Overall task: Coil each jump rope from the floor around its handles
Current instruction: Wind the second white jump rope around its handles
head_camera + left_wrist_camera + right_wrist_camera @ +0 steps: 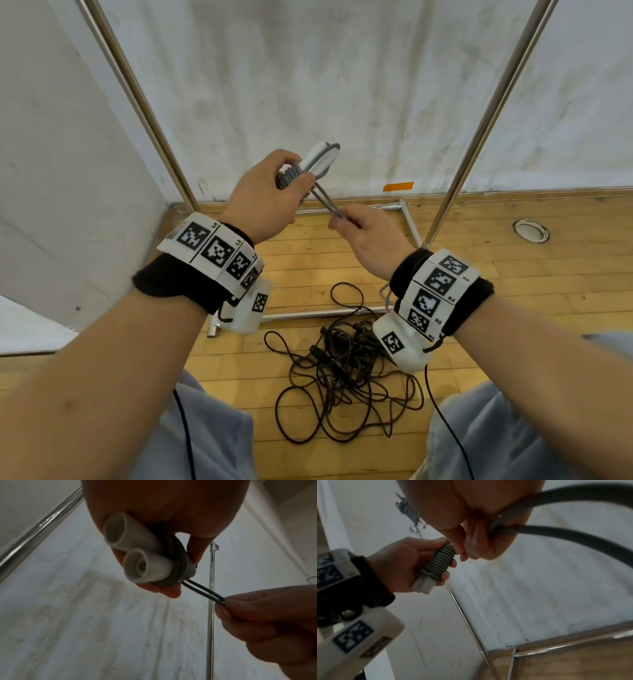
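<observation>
Wooden floor [513, 291] carries tangled black ropes [342, 377]; left hand [263, 202] grips coiled white handles [320, 156], right hand [371, 236] pinches the grey rope's loop [325, 202]

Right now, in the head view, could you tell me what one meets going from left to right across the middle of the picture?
Left metal pole → left hand gripping the white handles → doubled grey rope → right hand pinching it → orange tape → right metal pole → round floor fitting.

Head view bright, evenly lit, sharp; edges bowed by wide lens. Both wrist views dim, grainy, soft; nearest skin blurred. Glare streak on metal pole [39, 526].
</observation>
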